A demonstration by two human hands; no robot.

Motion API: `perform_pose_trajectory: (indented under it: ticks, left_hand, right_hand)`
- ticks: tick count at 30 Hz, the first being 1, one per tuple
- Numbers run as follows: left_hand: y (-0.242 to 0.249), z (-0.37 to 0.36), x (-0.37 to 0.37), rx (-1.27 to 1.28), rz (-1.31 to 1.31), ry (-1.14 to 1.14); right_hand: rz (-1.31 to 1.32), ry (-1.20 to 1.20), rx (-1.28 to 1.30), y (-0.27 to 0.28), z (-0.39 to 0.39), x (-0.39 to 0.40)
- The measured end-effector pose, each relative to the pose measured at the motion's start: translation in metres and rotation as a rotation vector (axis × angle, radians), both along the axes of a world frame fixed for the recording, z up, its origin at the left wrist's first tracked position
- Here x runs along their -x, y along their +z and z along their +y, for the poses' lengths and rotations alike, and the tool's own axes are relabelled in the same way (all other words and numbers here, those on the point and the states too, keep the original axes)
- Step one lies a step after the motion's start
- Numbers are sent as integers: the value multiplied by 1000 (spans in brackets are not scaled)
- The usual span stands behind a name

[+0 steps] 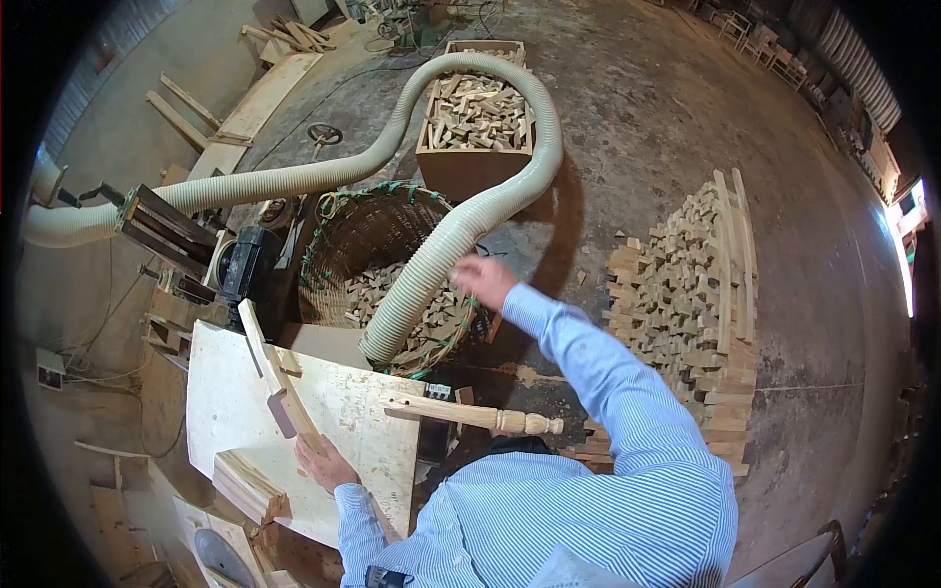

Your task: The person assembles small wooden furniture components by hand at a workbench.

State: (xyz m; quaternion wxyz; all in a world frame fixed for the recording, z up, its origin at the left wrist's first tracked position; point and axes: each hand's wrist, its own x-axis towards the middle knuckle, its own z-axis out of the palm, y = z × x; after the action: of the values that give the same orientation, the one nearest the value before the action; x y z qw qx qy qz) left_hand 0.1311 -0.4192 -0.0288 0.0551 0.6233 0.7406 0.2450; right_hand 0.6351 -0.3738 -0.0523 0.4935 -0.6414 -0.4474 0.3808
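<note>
My left hand (pixel 326 465) is closed around the lower end of a long, slightly curved wooden piece (pixel 280 388) above the pale worktable (pixel 368 431). My right hand (pixel 484 281) reaches out over the edge of the wicker basket (pixel 377 227), beside the ribbed hose (pixel 446 245); its fingers are bent, and what they hold, if anything, is too small to make out. Many small wood offcuts (pixel 431 328) lie in the basket under the hose's open end. A turned wooden leg (pixel 470 414) juts past the table's right edge. Stacked wood strips (pixel 247 485) lie near my left hand.
A dark motor and machine (pixel 250 265) stand behind the table at left. Beyond the basket is a wooden box (pixel 477 171) full of offcuts. Piled wood blocks (pixel 676 294) cover the floor at right. A round saw blade (pixel 223 557) shows at lower left.
</note>
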Motion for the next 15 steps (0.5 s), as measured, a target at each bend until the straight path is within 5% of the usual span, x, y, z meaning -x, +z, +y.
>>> perform_pose_trajectory:
  ticks: [6,15]
  left_hand:
    - [-13,6,11,-38,19,-29]
    - [-26,23,22,-225,-30,-102]
  right_hand:
    - [-66,302,142,-11,-91,116]
    - [-210,507,184,4,-120,167]
